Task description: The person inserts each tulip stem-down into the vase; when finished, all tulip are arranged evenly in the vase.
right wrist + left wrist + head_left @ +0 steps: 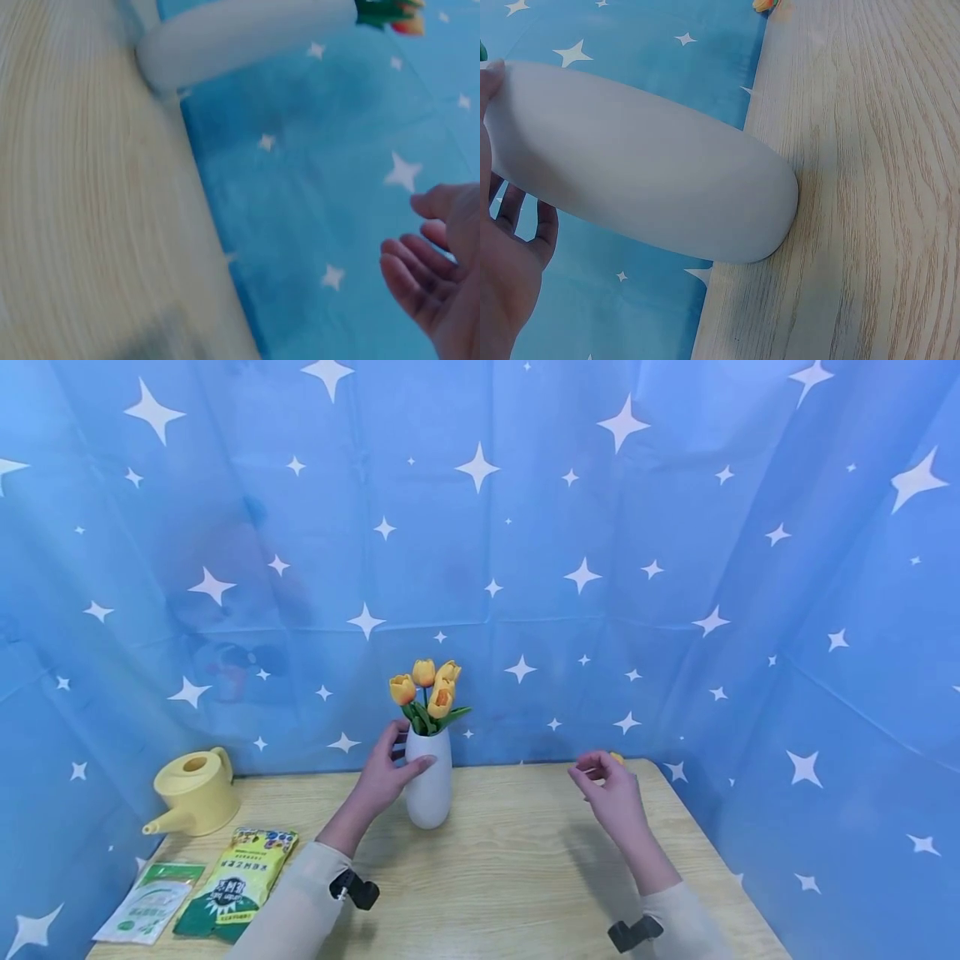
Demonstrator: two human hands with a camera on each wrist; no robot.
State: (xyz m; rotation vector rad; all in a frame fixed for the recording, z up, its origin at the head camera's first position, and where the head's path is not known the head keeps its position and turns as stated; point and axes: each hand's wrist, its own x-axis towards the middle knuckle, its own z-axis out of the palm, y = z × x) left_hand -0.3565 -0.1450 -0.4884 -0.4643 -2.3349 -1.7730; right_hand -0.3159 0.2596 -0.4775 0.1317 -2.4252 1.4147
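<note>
A white vase (428, 785) stands upright at the middle back of the wooden table, with several yellow-orange tulips (423, 673) and green leaves rising from its mouth. My left hand (385, 777) holds the vase near its top, thumb across the front and fingers around the far left side. The left wrist view shows the vase's smooth body (645, 161) and its rounded base against the wood. Off to the right, my right hand (611, 789) hovers with loosely bent fingers. Nothing lies between those fingers (416, 274). Behind it peeks a small orange-yellow piece (617, 757), mostly hidden.
On the left are a yellow watering can (198, 793), a green-and-yellow bag (240, 881) and a flat white-and-green packet (153, 902). A blue curtain (480, 552) with white stars rises behind the table (510, 860) and along both sides.
</note>
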